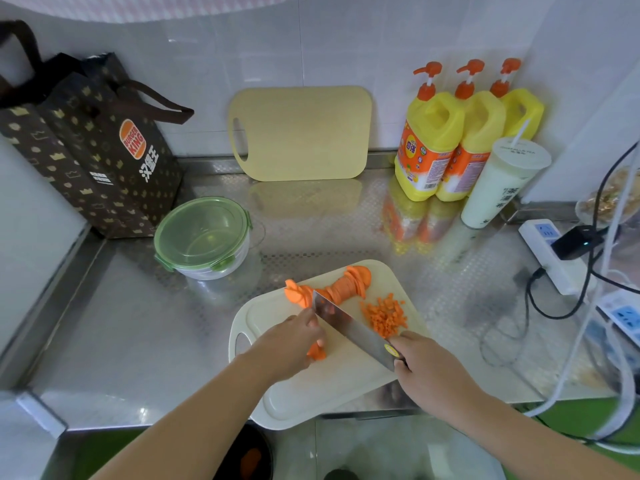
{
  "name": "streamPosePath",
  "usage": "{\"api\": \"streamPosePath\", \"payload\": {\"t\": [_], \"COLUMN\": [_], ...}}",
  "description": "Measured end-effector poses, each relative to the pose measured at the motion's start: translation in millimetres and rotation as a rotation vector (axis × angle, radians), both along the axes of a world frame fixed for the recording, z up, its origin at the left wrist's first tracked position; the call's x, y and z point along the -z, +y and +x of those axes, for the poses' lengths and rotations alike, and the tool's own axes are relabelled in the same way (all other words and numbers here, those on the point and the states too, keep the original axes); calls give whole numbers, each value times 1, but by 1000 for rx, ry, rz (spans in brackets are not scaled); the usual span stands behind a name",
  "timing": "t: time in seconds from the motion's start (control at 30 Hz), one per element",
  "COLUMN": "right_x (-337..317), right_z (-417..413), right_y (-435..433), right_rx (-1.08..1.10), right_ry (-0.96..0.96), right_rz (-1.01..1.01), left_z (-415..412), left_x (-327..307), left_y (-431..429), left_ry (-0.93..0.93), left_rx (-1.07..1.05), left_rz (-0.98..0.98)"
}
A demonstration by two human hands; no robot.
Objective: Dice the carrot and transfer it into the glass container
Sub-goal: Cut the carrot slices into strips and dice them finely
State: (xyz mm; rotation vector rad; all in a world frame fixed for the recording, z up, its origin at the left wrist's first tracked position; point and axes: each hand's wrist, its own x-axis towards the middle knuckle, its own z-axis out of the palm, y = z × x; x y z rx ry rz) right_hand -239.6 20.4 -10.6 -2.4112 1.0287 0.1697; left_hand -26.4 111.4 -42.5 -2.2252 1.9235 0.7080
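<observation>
Orange carrot slices (318,353) lie toward the left edge of the white plastic cutting board (329,386), pinched by my left hand (294,344); my right hand (429,368) grips the steel knife (349,327), blade slanting just right of them.

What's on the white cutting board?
Carrot slices, diced carrot, and the knife in the right hand. The left hand covers most of the carrot piece it holds down.

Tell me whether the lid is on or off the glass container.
On. The green lid covers the glass container top; whether its clips are latched, I cannot tell.
</observation>
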Motion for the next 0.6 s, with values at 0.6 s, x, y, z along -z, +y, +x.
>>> {"api": "streamPosePath", "payload": {"t": [0.6], "right_x": [12], "right_z": [12], "right_y": [46], "right_rx": [-163], "right_ry": [-39], "right_rz": [30], "left_z": [-50], "left_x": [16], "left_y": [26], "left_ry": [811], "left_rx": [-1121], "left_rz": [-362]}}
